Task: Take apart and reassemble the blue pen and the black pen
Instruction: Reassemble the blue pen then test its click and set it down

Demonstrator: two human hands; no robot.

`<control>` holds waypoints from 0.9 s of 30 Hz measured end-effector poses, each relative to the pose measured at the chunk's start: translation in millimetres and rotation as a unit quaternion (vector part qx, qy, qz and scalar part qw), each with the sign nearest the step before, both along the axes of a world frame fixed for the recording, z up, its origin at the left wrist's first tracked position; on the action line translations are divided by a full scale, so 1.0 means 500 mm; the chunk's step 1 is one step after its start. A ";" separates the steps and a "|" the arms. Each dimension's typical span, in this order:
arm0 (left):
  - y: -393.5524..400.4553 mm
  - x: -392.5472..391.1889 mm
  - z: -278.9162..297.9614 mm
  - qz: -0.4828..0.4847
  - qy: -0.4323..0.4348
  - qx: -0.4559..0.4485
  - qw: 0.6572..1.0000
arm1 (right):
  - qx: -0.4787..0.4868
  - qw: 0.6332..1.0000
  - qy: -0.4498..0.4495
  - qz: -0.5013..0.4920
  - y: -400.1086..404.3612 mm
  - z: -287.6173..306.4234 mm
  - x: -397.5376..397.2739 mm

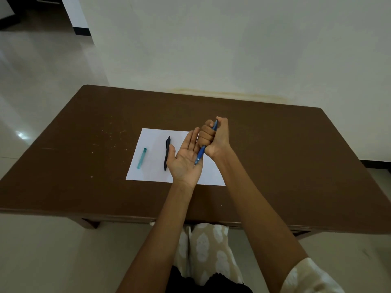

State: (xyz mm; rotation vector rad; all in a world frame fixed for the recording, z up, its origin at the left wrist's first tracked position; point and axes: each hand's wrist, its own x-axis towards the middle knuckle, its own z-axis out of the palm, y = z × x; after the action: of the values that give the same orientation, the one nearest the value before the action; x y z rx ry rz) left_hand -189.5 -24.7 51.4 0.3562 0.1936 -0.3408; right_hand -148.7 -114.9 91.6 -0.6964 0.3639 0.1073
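Observation:
My right hand is closed in a fist around the blue pen, held upright with its tip pointing down. The tip touches the palm of my left hand, which lies flat and open, palm up, above the white paper. The black pen lies on the paper just left of my left hand, partly hidden by the thumb. A teal translucent pen lies further left on the same sheet.
The paper sits in the middle of a brown table that stands against a white wall. My patterned lap shows under the table's near edge. Tiled floor lies to the left.

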 end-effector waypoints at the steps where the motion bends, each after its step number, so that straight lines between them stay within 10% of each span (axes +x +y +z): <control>1: 0.000 0.000 0.001 0.000 -0.001 0.001 1.000 | -0.001 1.000 0.000 0.000 0.000 0.001 0.000; 27: -0.008 0.014 0.023 -0.005 -0.014 0.007 1.000 | -0.001 1.000 -0.005 0.007 -0.011 0.020 0.007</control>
State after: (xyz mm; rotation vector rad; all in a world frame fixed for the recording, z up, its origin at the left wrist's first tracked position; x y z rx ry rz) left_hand -182.7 -28.5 62.9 0.3750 0.1671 -0.3445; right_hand -144.9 -120.2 101.8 -0.7015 0.3495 0.1174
